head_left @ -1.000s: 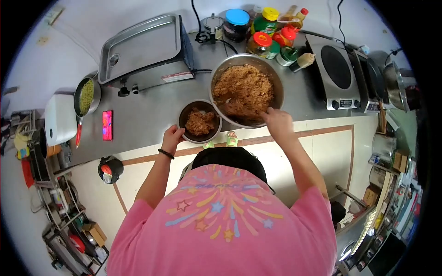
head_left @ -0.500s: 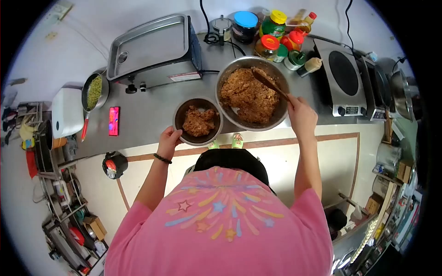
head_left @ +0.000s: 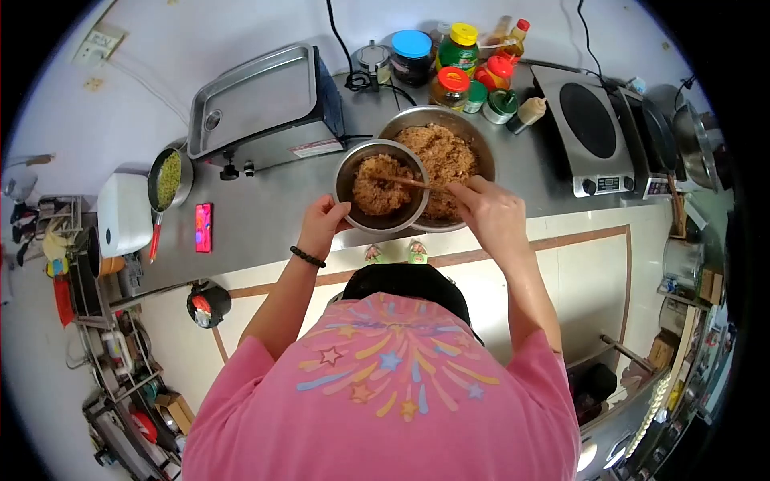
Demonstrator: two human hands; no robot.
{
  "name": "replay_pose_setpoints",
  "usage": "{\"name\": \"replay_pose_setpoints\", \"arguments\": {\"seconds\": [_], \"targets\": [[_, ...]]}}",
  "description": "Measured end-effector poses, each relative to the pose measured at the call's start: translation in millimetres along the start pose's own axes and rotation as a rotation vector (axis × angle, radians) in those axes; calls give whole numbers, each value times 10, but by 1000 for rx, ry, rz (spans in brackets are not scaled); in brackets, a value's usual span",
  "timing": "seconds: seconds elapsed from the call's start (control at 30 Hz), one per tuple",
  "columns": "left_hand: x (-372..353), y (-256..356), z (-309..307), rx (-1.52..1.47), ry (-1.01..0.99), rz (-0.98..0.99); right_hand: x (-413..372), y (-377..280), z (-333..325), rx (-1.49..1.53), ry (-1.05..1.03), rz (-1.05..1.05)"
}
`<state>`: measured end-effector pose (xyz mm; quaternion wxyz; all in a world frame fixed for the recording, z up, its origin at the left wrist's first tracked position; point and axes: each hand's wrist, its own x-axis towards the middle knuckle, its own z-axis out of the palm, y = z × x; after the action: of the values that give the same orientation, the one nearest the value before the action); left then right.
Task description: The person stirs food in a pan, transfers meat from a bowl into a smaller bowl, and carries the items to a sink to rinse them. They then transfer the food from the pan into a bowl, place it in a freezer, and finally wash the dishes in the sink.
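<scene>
My left hand (head_left: 323, 222) grips the rim of a small metal bowl (head_left: 345, 188) at its lower left. Brown minced mixture (head_left: 375, 197) lies in this bowl. The small bowl overlaps the left side of a large metal bowl (head_left: 484, 151), which holds more of the crumbly brown mixture (head_left: 439, 152). In my right hand (head_left: 489, 210) is a wooden spatula (head_left: 423, 185); its blade reaches into the small bowl and touches the mixture there.
Jars and bottles, one a blue-lidded jar (head_left: 411, 58), stand behind the bowls. An induction cooker (head_left: 569, 160) is at the right. On the left are a steel tray appliance (head_left: 257, 96), a phone (head_left: 204, 228) and a small pan (head_left: 171, 180) of green bits.
The small bowl has moved right and up, over the large bowl's left edge. My right hand has come left, and the spatula's blade has passed from the large bowl into the small one.
</scene>
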<state>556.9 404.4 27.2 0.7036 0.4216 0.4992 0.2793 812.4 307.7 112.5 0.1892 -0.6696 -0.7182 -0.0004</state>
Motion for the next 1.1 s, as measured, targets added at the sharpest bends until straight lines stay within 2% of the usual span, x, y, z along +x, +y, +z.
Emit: {"name": "replay_pose_setpoints", "arguments": {"seconds": [0.2,0.27,0.33,0.43,0.53,0.67,0.83,0.9,1.07,1.1], "targets": [[16,-33,79,-108,-46,31,-78,-28,-162,-72,129,51],[30,-39,115,-126,-64,54,-110,-29,-118,-57,71,-74],[27,-46,146,-127,-57,62,-136,11,-208,-37,87,-91],[5,-15,199,-130,-53,89,-195,26,-478,60,73,200],[13,-47,202,-89,-44,143,-307,69,-562,11,9,258],[-25,15,301,12,-18,216,-401,68,-314,-4,-10,267],[-52,58,400,23,-46,242,-501,168,-21,289,-68,361],[-48,60,439,55,-49,234,-564,186,145,552,-107,495],[-9,-41,504,120,-62,273,-639,123,458,641,-100,510],[-6,-44,509,126,-67,273,-626,106,495,808,-162,568]]}}
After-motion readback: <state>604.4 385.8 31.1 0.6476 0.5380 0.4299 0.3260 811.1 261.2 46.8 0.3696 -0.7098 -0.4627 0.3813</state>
